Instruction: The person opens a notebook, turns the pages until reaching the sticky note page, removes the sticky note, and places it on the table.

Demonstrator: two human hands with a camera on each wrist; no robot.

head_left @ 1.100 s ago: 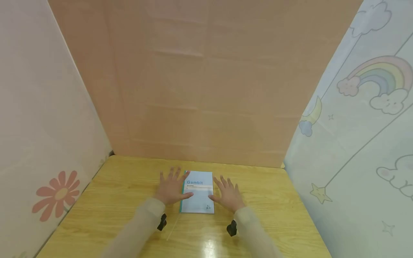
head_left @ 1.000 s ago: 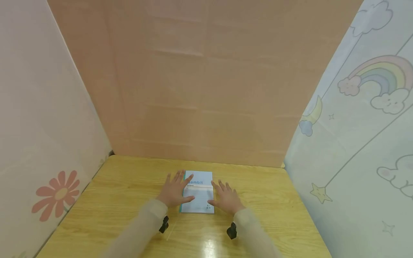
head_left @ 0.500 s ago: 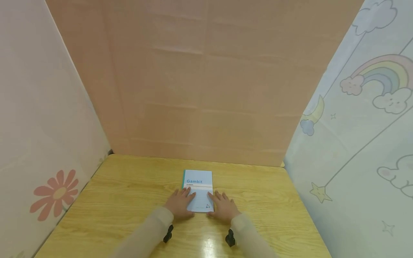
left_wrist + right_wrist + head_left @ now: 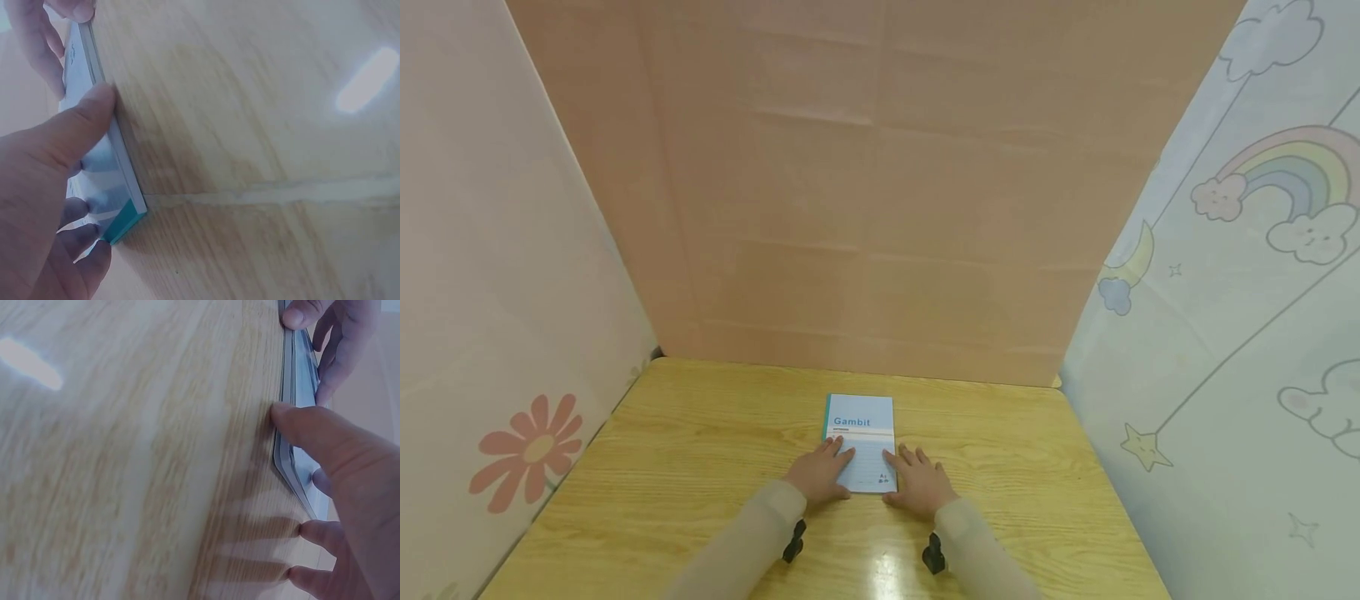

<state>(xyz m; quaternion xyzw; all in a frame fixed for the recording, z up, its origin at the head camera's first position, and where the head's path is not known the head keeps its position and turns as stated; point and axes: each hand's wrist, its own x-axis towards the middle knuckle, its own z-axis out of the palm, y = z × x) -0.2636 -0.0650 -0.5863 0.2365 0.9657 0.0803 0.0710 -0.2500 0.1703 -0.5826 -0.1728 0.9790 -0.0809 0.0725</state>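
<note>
Sleeves: left sleeve (image 4: pixel 748 537) and right sleeve (image 4: pixel 981 546), both pale cream, enter from the near side.
Wrist mounts: one black left mount (image 4: pixel 793 542) and one black right mount (image 4: pixel 933 555), each on the inner side of its wrist.
Left hand (image 4: pixel 817 472): fingers spread and relaxed; thumb touches the near edge, other fingers lie over the spine side. Grip wide; the hand touches without clasping.
Right hand (image 4: pixel 919 482): fingers spread; thumb touches the near edge, index finger reaches onto the cover, two further fingertips stand beside the right edge, near the wood. Grip wide, no clasp.
Gambit notebook (image 4: pixel 867 410): lies flat and closed between both hands, at the middle of the table; pale blue cover, blue title toward the far end, ruled-line print below.
Spine (image 4: pixel 127 220): teal, along the left side, partly covered by the left fingers.
Table (image 4: pixel 1037 467): yellow wood grain; bright glare (image 4: pixel 886 575) toward the near side.
Left panel (image 4: pixel 490 208): pale, printed with a red flower (image 4: pixel 537 450).
Right panel (image 4: pixel 1232 350): pale, printed with a rainbow (image 4: pixel 1292 162) and a yellow star (image 4: pixel 1145 447).
Back panel (image 4: pixel 865 208): orange-tan, creased, rises behind the far table edge.
</note>
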